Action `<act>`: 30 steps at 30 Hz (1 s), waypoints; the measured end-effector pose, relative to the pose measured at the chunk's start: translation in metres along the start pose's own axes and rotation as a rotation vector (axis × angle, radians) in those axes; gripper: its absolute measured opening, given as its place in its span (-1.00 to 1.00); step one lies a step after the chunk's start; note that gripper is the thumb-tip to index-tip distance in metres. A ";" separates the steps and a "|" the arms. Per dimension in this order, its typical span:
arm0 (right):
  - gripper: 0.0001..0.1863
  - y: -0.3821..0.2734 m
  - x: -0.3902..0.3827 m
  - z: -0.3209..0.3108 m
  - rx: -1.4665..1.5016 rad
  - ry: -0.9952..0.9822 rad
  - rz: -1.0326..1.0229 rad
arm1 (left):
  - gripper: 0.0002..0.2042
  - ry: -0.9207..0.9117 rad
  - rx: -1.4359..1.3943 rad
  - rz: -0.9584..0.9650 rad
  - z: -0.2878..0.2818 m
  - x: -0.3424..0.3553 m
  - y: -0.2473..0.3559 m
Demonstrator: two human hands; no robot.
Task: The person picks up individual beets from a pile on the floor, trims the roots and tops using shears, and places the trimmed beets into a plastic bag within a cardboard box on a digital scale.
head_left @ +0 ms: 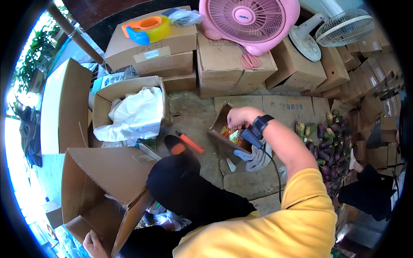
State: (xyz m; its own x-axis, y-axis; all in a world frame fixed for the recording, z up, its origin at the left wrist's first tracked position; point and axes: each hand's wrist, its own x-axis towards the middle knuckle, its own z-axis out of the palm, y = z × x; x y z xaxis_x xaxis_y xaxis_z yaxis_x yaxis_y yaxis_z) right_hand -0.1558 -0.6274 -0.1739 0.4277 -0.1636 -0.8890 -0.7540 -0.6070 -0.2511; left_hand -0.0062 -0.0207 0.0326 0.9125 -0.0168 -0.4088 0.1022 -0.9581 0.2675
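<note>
My left hand [94, 245] grips the lower edge of a large open cardboard box [109, 172], its fingers partly hidden behind the wall. My right hand [243, 117], with a dark watch on its wrist, reaches over a small open carton [230, 139]. Its fingers are curled together, and what they hold, if anything, I cannot make out. Red and yellow packets [234, 136] lie inside that carton. Just below my right wrist is a blue handle-shaped object [251, 138] with a black cord. A grey cloth glove [257, 159] lies beside the carton.
An orange tool [189, 142] rests on the floor near my shoe. A carton lined with white plastic [133, 114] stands at left. Behind are stacked boxes, a tape dispenser [148, 28], pink scissors [249, 60], a pink fan [249, 19] and a white fan [344, 28]. Eggplants [331, 146] and another person [370, 191] are right.
</note>
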 end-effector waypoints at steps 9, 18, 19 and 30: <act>-0.69 0.089 0.137 0.096 -0.173 0.171 -0.041 | -0.53 0.323 0.092 0.194 0.024 -0.037 0.077; 0.00 0.094 0.183 0.126 0.022 0.206 0.009 | -0.63 0.364 0.145 0.112 0.031 -0.030 0.069; 0.03 0.095 0.187 0.129 0.010 0.221 -0.005 | -0.63 0.363 0.150 0.114 0.030 -0.030 0.069; -0.57 0.080 0.178 0.126 -0.111 0.312 -0.024 | -0.66 0.365 0.180 0.128 0.029 -0.029 0.062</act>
State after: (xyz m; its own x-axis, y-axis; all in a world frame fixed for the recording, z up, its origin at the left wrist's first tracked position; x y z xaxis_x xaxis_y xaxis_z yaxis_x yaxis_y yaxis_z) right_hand -0.2026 -0.6072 -0.4004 0.5896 -0.3685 -0.7188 -0.6905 -0.6916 -0.2119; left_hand -0.0376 -0.0882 0.0362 0.9970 -0.0673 -0.0380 -0.0621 -0.9901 0.1260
